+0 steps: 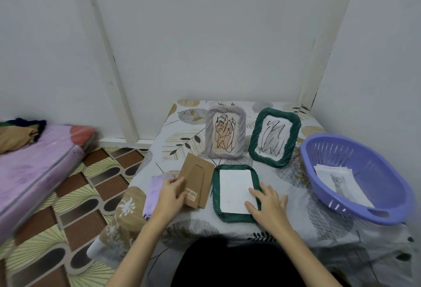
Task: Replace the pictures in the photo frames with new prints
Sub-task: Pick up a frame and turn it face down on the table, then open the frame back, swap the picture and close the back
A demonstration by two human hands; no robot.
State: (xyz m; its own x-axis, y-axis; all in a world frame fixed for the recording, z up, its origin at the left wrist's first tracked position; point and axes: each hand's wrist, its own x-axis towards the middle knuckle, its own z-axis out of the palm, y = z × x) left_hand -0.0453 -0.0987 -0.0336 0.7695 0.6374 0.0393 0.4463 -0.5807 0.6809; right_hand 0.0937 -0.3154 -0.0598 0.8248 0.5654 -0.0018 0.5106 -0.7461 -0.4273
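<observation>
Head view looks down at a desk (pixel 296 218) under a leaf-print cloth, set in a white corner. Near the front lies a green frame (pixel 216 197) face down, with a white sheet (pixel 234 188) resting inside its back opening. The right hand (pixel 268 202) lies over the frame's right edge, fingers spread and fairly straight, fingertips (pixel 251 192) touching the sheet. Just left of that frame, the left hand (pixel 170 193) holds a brown cardboard backing (pixel 198 181) by its left edge, thumb on top and fingers curled round it; the backing has a stand flap and a small barcode label. Under the left hand lies a lilac object (pixel 152 193), partly hidden, so what it is cannot be told.

Farther back two frames stand upright, tilted back: a lilac frame (pixel 225 134) holding a picture with black scribble over it, and to its right a second green one (pixel 274 137), its picture also scribbled over. At the desk's right side sits a purple basket (pixel 387 207) with slotted walls; inside are prints (pixel 341 184), the top one showing a grey cat.

Left of the desk, a patterned floor (pixel 75 207) and a pink mattress (pixel 34 166) with bundled fabric (pixel 18 136) on top.
</observation>
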